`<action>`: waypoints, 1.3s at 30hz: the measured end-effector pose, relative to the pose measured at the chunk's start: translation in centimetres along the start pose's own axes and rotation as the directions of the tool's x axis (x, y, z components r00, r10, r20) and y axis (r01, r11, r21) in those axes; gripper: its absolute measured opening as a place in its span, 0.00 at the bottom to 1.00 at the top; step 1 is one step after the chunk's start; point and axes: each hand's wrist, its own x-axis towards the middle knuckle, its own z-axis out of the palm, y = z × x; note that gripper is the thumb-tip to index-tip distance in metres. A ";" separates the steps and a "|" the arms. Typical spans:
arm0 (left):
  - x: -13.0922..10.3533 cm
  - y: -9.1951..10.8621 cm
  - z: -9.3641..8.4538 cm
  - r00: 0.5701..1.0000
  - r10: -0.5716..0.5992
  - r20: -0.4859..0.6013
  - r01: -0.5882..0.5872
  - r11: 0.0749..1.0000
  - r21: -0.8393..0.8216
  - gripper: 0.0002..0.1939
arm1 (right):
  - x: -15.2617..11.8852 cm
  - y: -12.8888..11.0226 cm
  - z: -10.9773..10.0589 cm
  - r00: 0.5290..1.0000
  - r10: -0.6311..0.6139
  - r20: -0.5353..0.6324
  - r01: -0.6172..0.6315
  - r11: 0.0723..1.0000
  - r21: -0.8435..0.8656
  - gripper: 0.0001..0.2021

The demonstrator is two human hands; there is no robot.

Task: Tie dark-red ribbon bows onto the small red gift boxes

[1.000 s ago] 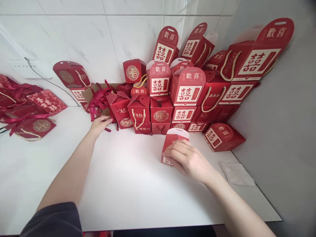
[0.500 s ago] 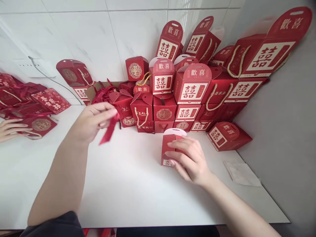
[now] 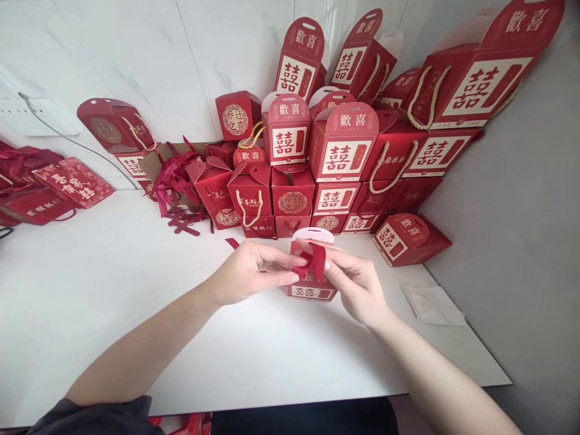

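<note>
A small red gift box (image 3: 312, 293) with a white label and a pale upright flap stands on the white table in front of me. Over its top, a red ribbon (image 3: 319, 263) is looped between my two hands. My left hand (image 3: 251, 275) is closed, pinching the ribbon between thumb and fingers at the box's left side. From the right, my right hand (image 3: 360, 287) also pinches the ribbon, its fingers close to the box top. Part of the box's upper front is hidden behind the ribbon and fingers.
Stacked red gift boxes (image 3: 344, 154) with rope handles line the wall. A pile of red ribbons (image 3: 174, 175) lies at their left end. More red boxes and bags (image 3: 75, 181) are at far left. A single box (image 3: 410, 238) and a white tissue (image 3: 432, 303) sit at right.
My left hand has carried the ribbon right, from beside the pile to the box. My right hand now pinches the ribbon, and the box's front flap lies lower. Another person's hand at far left is gone.
</note>
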 end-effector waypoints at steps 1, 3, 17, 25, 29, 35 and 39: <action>0.0 0.0 0.1 1.000 -0.017 -0.025 0.017 1.000 -0.010 0.11 | 0.0 0.0 0.0 0.995 0.080 -0.064 -0.075 0.994 0.081 0.13; 0.0 0.1 0.2 0.998 -0.052 -0.046 0.050 0.998 -0.035 0.13 | 0.1 0.2 0.3 0.966 0.193 -0.172 -0.158 0.968 0.197 0.09; -2.2 1.0 1.0 0.723 -0.339 0.601 0.275 0.941 0.199 0.12 | 2.4 0.9 -4.4 0.752 0.395 -0.529 0.059 0.758 0.649 0.09; -0.4 -0.1 0.1 0.987 0.137 0.079 -0.156 0.749 0.644 0.21 | 2.3 1.1 -6.3 0.840 0.397 -0.369 -0.068 0.752 0.655 0.04; 1.8 -2.6 -0.8 0.884 0.393 0.253 -0.425 0.451 0.785 0.21 | 1.6 0.4 -4.4 0.961 0.213 -0.176 -0.167 0.955 0.247 0.07; 1.6 -3.7 -0.3 0.695 0.505 0.512 -0.659 0.162 0.734 0.14 | 1.0 0.7 -2.8 0.960 -0.026 0.280 0.124 0.932 -0.340 0.12; 0.8 -3.2 0.9 0.695 0.403 0.595 -0.671 0.068 0.738 0.12 | 0.9 1.8 -2.2 0.913 -0.167 0.372 0.298 0.895 -0.331 0.10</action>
